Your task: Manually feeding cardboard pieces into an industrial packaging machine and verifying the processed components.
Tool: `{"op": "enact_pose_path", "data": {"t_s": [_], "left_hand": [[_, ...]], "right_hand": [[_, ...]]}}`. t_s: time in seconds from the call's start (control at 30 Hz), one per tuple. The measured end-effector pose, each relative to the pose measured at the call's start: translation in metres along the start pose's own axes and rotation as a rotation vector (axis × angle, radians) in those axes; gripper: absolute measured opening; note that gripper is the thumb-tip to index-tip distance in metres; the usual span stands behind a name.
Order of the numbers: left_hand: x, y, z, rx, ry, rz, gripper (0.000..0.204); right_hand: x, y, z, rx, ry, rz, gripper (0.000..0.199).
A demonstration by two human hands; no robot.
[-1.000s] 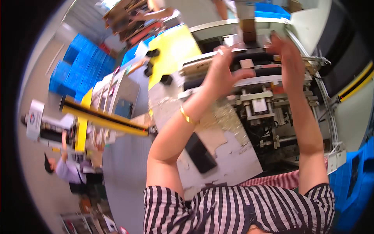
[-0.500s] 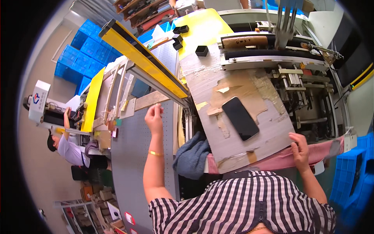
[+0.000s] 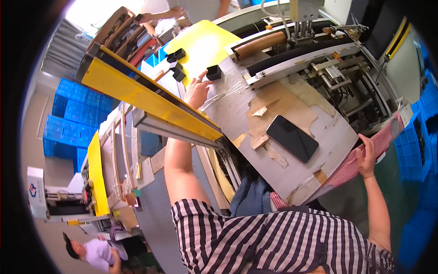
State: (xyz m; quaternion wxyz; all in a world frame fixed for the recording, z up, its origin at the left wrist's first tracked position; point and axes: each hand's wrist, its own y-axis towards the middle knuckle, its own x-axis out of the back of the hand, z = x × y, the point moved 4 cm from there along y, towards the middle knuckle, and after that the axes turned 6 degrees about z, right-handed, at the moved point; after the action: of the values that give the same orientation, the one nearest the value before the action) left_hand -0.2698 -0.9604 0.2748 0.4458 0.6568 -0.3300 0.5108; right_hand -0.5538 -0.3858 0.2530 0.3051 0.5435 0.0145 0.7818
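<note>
My left hand (image 3: 197,92) reaches past the yellow-and-black bar to the far end of the grey board (image 3: 246,114). Its fingers are stretched out beside a small black open-topped box (image 3: 213,72); whether they touch it I cannot tell. Several more black boxes (image 3: 177,55) stand on the yellow sheet (image 3: 200,39) just beyond. At the board's near right corner, my right hand (image 3: 366,157) rests by the edge, over a red-striped cloth (image 3: 349,170). That hand is open, holding nothing. A dark smartphone (image 3: 292,138) lies on the board between my hands, partly over torn brown paper (image 3: 278,109).
The yellow-and-black bar (image 3: 146,96) slants above my left forearm. Machine rollers and rods (image 3: 337,73) border the board on the right. A blue cloth (image 3: 251,196) hangs at the near edge. One person (image 3: 96,253) is at far left, another person's arm (image 3: 164,14) at the top.
My left hand has moved forward and right, from above the perforated table to the black box. My right hand has come to the board's corner. The whole view has turned.
</note>
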Motion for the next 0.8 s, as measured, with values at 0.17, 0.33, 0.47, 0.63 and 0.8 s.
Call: {"op": "enact_pose_path", "data": {"t_s": [0.17, 0.33, 0.47, 0.63, 0.8], "left_hand": [[-0.007, -0.002, 0.023, 0.147, -0.235, -0.042, 0.024], [0.012, -0.112, -0.021, 0.471, -1.487, -0.531, 0.036], [0.07, -0.228, -0.096, 0.649, -1.394, -0.594, 0.049], [0.096, -0.335, -0.17, 0.859, -1.42, -0.746, 0.049], [0.112, -0.391, -0.225, 0.893, -1.395, -0.867, 0.049]], "right_hand": [[-0.007, 0.004, -0.002, -0.007, -0.015, 0.006, 0.051], [-0.008, 0.0, -0.007, -0.036, 0.024, -0.006, 0.054], [-0.009, -0.004, -0.016, 0.002, 0.073, -0.033, 0.052], [-0.011, 0.027, 0.075, 0.212, 0.178, -0.047, 0.038], [-0.075, 0.044, 0.267, 0.508, 0.81, 0.606, 0.027]]}}
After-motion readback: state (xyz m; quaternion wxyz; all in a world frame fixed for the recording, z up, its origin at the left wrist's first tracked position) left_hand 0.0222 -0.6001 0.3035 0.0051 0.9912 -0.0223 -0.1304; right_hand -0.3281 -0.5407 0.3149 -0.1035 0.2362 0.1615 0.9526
